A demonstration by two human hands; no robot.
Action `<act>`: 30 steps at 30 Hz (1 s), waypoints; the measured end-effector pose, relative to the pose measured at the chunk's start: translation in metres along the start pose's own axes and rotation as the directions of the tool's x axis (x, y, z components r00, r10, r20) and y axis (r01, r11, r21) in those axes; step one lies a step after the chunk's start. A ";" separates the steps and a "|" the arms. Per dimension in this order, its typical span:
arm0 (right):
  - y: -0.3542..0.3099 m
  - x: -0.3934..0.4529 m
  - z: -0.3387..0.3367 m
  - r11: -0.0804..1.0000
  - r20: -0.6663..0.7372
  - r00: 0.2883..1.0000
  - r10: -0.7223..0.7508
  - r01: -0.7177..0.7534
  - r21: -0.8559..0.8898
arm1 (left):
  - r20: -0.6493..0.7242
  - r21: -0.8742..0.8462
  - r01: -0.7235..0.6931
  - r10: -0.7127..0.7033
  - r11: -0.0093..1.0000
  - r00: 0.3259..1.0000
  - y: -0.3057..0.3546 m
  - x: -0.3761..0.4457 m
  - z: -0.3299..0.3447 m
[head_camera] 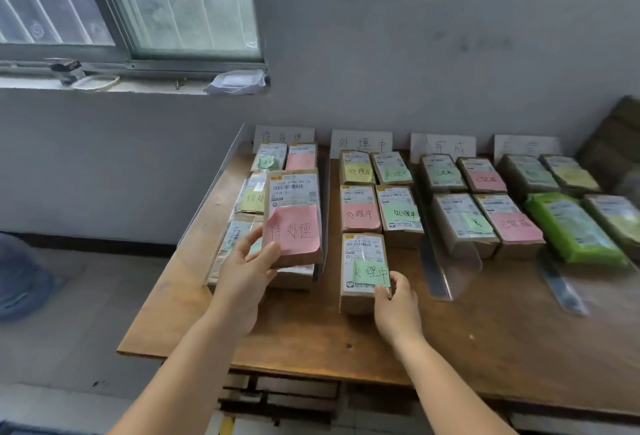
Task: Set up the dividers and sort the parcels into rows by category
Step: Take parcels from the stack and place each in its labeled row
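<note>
Right hand (394,299) pinches the near corner of a green-noted parcel (363,272) lying on the wooden table (311,330), nearest in the second row. Left hand (247,270) grips a pink-noted parcel (294,216), raised above the leftmost row; clear dividers (446,261) stand between rows.

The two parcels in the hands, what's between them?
In the head view, only a strip of bare wooden table separates the pink-note parcel and the green-note parcel.
</note>
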State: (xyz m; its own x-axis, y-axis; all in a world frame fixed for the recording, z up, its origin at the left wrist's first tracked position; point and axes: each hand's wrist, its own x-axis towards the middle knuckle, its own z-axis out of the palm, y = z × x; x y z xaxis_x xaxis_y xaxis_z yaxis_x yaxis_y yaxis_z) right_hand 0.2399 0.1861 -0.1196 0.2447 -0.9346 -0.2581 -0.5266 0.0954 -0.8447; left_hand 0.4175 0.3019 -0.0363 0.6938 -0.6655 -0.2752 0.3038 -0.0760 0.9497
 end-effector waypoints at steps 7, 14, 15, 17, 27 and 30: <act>-0.007 0.012 0.001 0.995 0.003 0.999 0.046 -0.045 -0.088 | 0.045 0.032 0.026 -0.028 0.999 0.999 0.002 -0.003 -0.003; -0.045 -0.003 -0.005 0.980 0.001 0.981 -0.194 0.194 -0.040 | 0.082 0.045 -0.004 0.000 0.999 0.997 0.001 0.004 -0.007; -0.055 -0.006 -0.006 0.967 0.011 0.967 -0.255 0.255 -0.018 | 0.079 0.049 -0.008 0.004 0.999 0.997 0.001 0.006 -0.006; -0.078 -0.012 -0.004 0.928 0.050 0.927 -0.372 0.372 -0.005 | 0.062 0.066 -0.014 0.010 0.998 0.998 0.002 0.011 -0.001; -0.149 0.020 0.047 0.813 0.244 0.796 -0.554 0.580 -0.047 | -0.076 0.167 -0.016 0.029 0.986 0.997 0.036 0.068 0.001; -0.162 0.045 0.067 0.815 0.276 0.792 -0.546 0.577 -0.045 | -0.113 0.248 0.014 0.015 0.969 0.993 0.047 0.095 -0.005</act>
State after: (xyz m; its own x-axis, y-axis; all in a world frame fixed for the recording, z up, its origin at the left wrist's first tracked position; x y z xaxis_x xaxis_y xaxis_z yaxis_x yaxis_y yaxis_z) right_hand 0.3908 0.1514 -0.0255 0.7053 -0.6974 0.1273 -0.3247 -0.4774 -0.8165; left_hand 0.5009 0.2384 -0.0183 0.7678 -0.5780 -0.2765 0.1422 -0.2671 0.9531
